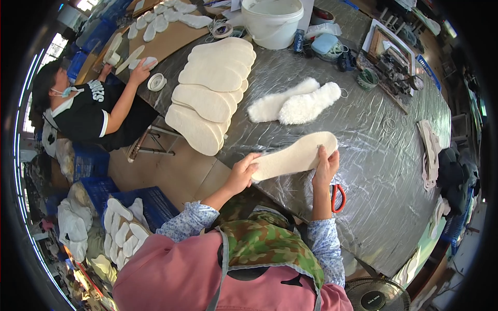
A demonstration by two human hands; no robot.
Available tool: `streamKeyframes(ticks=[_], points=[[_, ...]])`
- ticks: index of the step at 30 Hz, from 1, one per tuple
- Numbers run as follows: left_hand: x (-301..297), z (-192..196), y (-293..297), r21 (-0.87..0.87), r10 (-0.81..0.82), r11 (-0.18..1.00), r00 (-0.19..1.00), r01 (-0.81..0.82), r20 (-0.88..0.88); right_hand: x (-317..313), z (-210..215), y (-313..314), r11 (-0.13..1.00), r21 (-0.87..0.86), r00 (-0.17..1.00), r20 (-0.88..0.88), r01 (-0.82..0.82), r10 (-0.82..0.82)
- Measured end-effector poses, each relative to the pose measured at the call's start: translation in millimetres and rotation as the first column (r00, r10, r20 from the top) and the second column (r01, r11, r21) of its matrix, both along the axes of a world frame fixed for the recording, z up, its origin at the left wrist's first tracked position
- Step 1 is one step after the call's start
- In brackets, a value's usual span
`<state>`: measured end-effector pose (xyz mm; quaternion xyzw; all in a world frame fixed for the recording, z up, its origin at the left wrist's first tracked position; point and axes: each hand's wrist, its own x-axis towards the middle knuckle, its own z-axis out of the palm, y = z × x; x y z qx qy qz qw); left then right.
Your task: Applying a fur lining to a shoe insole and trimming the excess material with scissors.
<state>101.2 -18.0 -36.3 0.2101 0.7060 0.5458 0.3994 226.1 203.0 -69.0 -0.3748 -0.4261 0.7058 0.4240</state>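
A cream insole [290,155] is held level above the near edge of the table, its smooth side up and a fuzzy fringe along its lower rim. My left hand [243,172] pinches its narrower left end. Around the right end my right hand [326,166] is closed, thumb on top. Two fluffy white insoles [309,102] lie overlapped just beyond it. To the left, cream insoles [210,93] are spread in several overlapping stacks. Beside my right wrist are red scissor handles [338,198], the rest of that tool hidden.
A white bucket [272,23] stands at the far side of the silvery table [373,207]. At the left, a co-worker [96,103] handles a white piece. Blue crates [148,202] with white pieces sit low left; a fan [376,295] is low right. Metal tools [397,70] lie far right.
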Motion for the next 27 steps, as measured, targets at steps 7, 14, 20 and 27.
streamKeyframes(ticks=[7,14,20,27], points=[[-39.2,8.9,45.0,0.108,-0.222,0.970,0.975,0.220,0.010,-19.5,56.2,51.9,0.987,0.131,0.996,-0.033,0.091,-0.087],[-101.6,-28.0,106.7,0.083,-0.030,0.984,0.605,0.158,-0.795,-40.0,177.8,56.8,0.616,0.781,0.979,0.026,0.108,-0.204],[-117.1,-51.2,176.7,-0.076,-0.097,0.995,0.618,0.061,-0.780,-90.6,94.7,28.2,0.146,0.915,0.877,0.402,-0.375,-0.265],[-112.9,-59.3,175.3,0.178,0.021,0.980,0.839,0.090,-0.543,-79.1,27.8,25.2,0.455,0.543,0.628,0.776,-0.706,0.048]])
